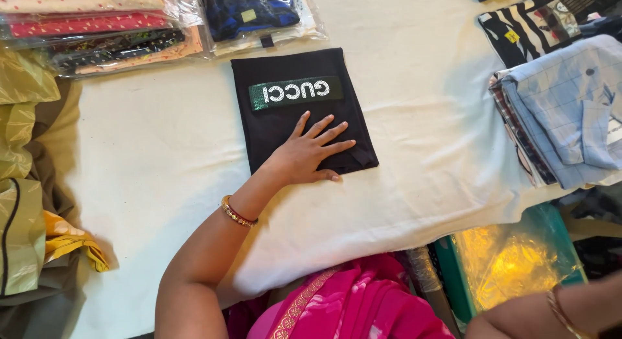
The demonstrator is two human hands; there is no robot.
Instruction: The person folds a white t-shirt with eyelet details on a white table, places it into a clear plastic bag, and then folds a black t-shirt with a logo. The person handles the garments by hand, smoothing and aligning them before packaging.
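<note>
Your white-covered surface [162,151] fills the view, and dead centre lies the folded black garment [301,112] with a green band across it. At three o'clock sits a stack of folded shirts [564,112]; at eleven o'clock, bagged fabrics [97,31]. Your left hand [308,154] lies flat on the garment's lower half, fingers spread apart, gripping nothing. Your right forearm [557,313] shows at five o'clock; its grip is out of view

A black folded garment [303,109] lies flat on the white-covered table [162,158], near its far edge and about midway along it, a green band with white lettering across its upper part, its corners squared
</note>
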